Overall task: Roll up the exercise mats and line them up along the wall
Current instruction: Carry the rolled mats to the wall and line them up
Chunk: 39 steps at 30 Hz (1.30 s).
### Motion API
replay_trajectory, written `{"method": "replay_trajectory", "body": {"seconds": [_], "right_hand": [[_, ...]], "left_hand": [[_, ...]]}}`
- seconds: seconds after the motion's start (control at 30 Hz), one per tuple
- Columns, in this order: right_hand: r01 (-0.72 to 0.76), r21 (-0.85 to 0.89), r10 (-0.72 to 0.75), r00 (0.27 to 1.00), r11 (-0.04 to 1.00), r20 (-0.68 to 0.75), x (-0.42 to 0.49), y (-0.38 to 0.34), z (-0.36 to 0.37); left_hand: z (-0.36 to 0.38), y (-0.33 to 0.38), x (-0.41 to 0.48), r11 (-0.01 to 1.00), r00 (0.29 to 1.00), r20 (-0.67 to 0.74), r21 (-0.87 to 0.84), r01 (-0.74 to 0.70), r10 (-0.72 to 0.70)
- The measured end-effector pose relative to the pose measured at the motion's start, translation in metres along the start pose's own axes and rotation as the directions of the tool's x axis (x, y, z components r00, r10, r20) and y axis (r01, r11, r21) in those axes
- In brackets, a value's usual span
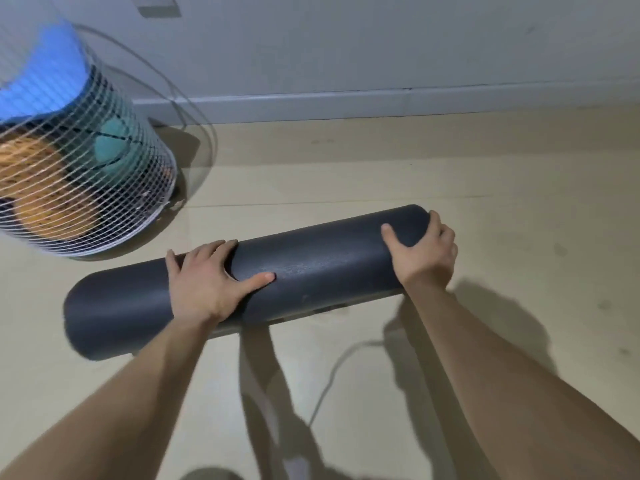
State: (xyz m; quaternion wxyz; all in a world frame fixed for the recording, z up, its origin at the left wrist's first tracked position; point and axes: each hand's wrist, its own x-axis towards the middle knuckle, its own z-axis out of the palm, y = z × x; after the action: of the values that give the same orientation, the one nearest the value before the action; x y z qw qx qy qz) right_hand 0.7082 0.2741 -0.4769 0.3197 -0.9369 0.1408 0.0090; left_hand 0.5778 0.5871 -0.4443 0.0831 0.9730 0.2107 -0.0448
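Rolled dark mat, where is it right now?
The rolled mat is centre of the head view, gripped by left hand and right hand, wire basket to its left, wall beyond.

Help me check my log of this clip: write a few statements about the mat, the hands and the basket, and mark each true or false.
1. The dark mat is rolled into a tube. True.
2. Only the left hand is on the mat. False: the right hand grips its far end too.
3. The mat leans against the wall. False: it lies on the floor, apart from the wall.
4. A wire basket stands left of the mat. True.
5. The basket is empty. False: blue, teal and orange things show inside.
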Motion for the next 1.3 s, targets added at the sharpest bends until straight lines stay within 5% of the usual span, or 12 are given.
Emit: {"method": "replay_trajectory", "body": {"seconds": [0.17,0.3,0.6,0.83,0.93,1.0,1.07,1.17,1.23,1.3], "right_hand": [[-0.011,0.031,0.013,0.999,0.999,-0.043,-0.01,0.003,0.004],[-0.061,0.032,0.061,0.998,0.998,0.011,-0.01,-0.002,-0.003],[-0.125,-0.117,0.129,0.991,0.985,0.02,-0.029,-0.018,-0.011],[0.001,-0.28,0.002,1.0,0.96,0.01,-0.03,-0.023,-0.001],[0.282,-0.439,-0.292,0.955,0.853,0.046,-0.041,-0.035,0.013],[0.469,-0.465,-0.431,0.882,0.751,0.193,-0.065,-0.047,0.029],[0.604,-0.485,-0.507,0.796,0.633,0.33,-0.091,-0.058,0.044],[0.647,-0.527,-0.478,0.763,0.552,0.435,-0.1,-0.08,0.054],[0.635,-0.549,-0.449,0.772,0.543,0.449,-0.089,-0.094,0.055],[0.631,-0.562,-0.421,0.776,0.535,0.47,-0.076,-0.107,0.057]], "left_hand": [[0.004,-0.072,-0.032,0.849,0.824,-0.223,-0.228,0.476,-0.521],[-0.002,-0.12,-0.038,0.47,0.551,-0.002,-0.525,0.709,-0.835],[-0.002,-0.131,-0.051,0.395,0.533,0.025,-0.642,0.657,-0.846],[0.003,-0.131,-0.033,0.411,0.514,0.015,-0.579,0.704,-0.858],[0.01,-0.123,-0.018,0.594,0.603,-0.133,-0.427,0.681,-0.787],[0.014,-0.123,-0.013,0.756,0.735,-0.206,-0.307,0.578,-0.646],[0.012,-0.127,-0.008,0.812,0.79,-0.208,-0.254,0.526,-0.576],[0.006,-0.109,0.0,0.893,0.878,-0.171,-0.138,0.428,-0.447],[0.006,-0.069,0.006,0.989,0.983,-0.108,0.003,0.149,-0.148],[0.007,-0.03,0.017,0.998,0.998,-0.049,0.061,-0.034,0.037]]}}
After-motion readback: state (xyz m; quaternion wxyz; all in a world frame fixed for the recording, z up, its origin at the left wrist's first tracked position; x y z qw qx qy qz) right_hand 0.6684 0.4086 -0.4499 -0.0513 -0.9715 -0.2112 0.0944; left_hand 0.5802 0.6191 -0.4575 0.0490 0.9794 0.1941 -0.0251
